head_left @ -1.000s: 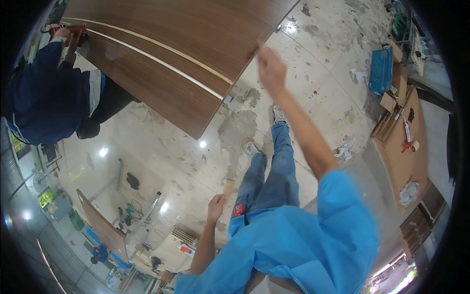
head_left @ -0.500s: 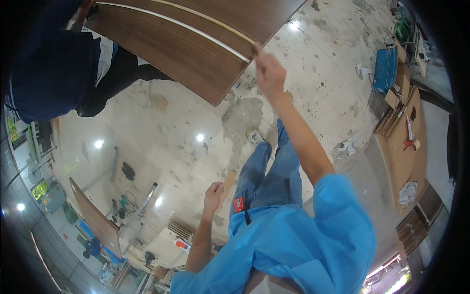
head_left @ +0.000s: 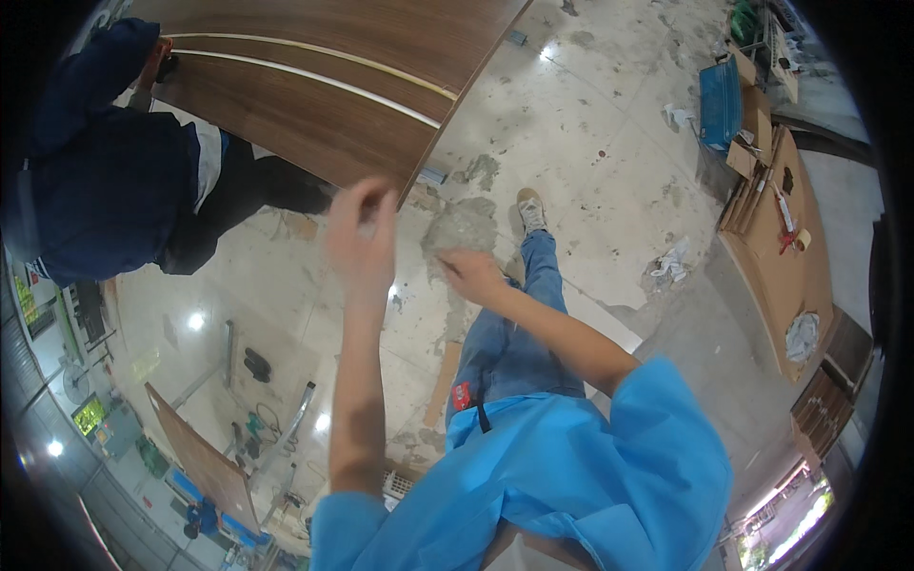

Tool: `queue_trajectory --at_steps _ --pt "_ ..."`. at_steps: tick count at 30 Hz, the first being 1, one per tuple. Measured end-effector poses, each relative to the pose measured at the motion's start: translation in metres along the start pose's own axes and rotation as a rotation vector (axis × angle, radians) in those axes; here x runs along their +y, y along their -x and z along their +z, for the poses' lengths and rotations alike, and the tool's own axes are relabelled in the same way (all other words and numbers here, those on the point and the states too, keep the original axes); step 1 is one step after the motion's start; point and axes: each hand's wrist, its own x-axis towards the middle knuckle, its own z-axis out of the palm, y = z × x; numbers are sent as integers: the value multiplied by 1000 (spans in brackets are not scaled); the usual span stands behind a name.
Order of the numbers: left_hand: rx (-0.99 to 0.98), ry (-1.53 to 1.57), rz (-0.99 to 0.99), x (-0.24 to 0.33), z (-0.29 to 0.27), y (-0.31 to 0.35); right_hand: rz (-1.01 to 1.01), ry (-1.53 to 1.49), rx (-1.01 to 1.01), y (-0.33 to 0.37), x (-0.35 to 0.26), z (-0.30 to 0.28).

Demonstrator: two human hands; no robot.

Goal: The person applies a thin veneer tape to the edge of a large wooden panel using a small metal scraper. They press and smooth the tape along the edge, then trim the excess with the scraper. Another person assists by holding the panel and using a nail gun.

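A wide brown wood-grain board [head_left: 314, 114] lies across the top left. A thin yellow strip [head_left: 381, 71] and a white strip [head_left: 333, 84] run along it toward its right edge. My left hand [head_left: 364, 238], smeared by motion, is raised just in front of the board's near corner, thumb and fingers curved apart with nothing visible between them. My right hand [head_left: 474, 276] is over my thigh, its fingers pinched together; a small dark tip shows there, too small to name. Neither hand appears to touch the board.
A person in dark clothing [head_left: 105, 190] stands at the left, a hand at the strips' far end. At right are a blue case [head_left: 721, 105] and cardboard sheets [head_left: 776, 257]. Another brown board [head_left: 205, 457], black shoes [head_left: 256, 364] and metal bars [head_left: 295, 419] are at lower left.
My right hand has left the board's edge by the yellow strip and come back toward my body. My left hand has risen from low beside me to the board's near corner.
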Motion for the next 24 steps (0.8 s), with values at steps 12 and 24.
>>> queue_trajectory --at_steps 12,24 --pt "-420 -486 133 17 108 -165 338 -31 267 56 106 -120" --pt "-887 -136 300 100 195 -94 178 -101 618 -216 136 -305"
